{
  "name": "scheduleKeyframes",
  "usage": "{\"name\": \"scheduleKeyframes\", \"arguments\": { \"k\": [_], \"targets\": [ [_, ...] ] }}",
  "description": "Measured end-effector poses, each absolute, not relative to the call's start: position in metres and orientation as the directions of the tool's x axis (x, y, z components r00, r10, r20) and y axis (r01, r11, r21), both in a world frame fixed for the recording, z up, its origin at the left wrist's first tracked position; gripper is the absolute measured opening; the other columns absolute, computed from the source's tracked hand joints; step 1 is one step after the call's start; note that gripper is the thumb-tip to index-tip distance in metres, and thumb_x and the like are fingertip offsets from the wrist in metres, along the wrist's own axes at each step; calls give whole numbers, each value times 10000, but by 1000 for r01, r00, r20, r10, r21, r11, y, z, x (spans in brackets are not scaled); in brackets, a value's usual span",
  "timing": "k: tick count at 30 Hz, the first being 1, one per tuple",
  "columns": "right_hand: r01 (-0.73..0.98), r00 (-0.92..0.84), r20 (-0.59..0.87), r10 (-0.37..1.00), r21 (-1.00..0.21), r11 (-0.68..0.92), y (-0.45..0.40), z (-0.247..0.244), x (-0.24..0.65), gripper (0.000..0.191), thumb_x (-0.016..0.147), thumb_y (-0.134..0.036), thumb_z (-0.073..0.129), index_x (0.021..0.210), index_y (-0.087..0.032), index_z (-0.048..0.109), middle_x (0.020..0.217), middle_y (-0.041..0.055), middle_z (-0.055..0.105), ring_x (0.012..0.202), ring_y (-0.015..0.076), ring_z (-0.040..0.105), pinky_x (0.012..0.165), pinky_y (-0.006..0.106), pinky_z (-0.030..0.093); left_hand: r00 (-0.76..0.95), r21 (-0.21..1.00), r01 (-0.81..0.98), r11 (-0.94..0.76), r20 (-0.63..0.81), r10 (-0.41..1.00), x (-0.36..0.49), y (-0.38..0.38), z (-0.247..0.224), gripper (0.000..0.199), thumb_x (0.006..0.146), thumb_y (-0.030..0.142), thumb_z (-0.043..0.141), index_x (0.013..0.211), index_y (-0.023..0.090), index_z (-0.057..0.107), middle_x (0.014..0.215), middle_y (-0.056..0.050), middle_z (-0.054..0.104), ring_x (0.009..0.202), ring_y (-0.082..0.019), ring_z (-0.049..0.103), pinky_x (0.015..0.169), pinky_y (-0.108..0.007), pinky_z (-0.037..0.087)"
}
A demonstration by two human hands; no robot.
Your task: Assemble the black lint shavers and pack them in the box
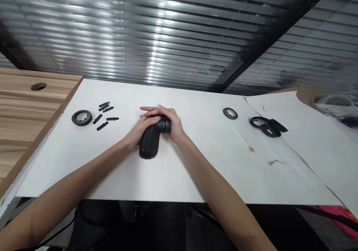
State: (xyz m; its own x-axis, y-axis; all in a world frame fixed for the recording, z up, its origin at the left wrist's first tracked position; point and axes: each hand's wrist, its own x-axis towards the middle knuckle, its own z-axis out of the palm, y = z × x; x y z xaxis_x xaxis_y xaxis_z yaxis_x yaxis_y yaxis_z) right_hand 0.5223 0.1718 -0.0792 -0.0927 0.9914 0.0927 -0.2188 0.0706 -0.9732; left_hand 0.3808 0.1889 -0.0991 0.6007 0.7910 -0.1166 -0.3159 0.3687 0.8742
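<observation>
Clasping, with fingers curled closed, in the left hand [140, 131] and right hand [171, 123]: a matte black rounded plastic housing [148, 143], above a white laminate board [179, 176]. Lying well left: a flat black ring [81, 117] and thin black rubber strips [102, 113].

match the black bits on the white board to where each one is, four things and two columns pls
Things
1 black rounded body
2 thick black toothed ring
3 short black strips
4 thin black toothed ring

Places
A lying to the right of the hands
B in a loose group left of the hands
C held between the left hand and right hand
D closest to the wooden tabletop

Pairs: 1-C, 2-D, 3-B, 4-A
</observation>
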Motion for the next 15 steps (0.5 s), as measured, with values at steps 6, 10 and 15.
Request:
{"name": "scheduleKeyframes", "arguments": {
  "k": [6, 10, 15],
  "targets": [
    [-141, -92, 73, 993, -988, 59, 172, -74, 525, 676, 892, -821, 561, 761, -220, 841, 1145, 110, 802, 1196, 382, 674, 1117, 503, 490, 637, 886, -329, 327, -47, 770, 381, 195, -106, 350, 899, 444, 747, 1115, 169, 750, 1016, -77, 710, 918, -222, 643, 797, -311, 497],
    [-168, -4, 94, 996, -982, 92, 175, -78, 520, 691, 899, -813, 530, 645, -223, 783, 989, 128, 802, 1161, 387, 682, 1051, 490, 530, 610, 888, -327, 324, -63, 790, 383, 196, -104, 326, 896, 425, 745, 1099, 170, 750, 995, -64, 706, 913, -212, 638, 806, -306, 487],
    [-159, 127, 133, 983, -975, 153, 171, -79, 510, 506, 866, -621, 594, 585, -235, 761, 757, 99, 766, 1012, 352, 720, 954, 433, 562, 591, 849, -405, 339, -40, 806, 382, 189, -99, 237, 884, 385, 748, 1014, 187, 754, 1018, -28, 697, 1004, -207, 622, 894, -299, 483]
  ]
}}
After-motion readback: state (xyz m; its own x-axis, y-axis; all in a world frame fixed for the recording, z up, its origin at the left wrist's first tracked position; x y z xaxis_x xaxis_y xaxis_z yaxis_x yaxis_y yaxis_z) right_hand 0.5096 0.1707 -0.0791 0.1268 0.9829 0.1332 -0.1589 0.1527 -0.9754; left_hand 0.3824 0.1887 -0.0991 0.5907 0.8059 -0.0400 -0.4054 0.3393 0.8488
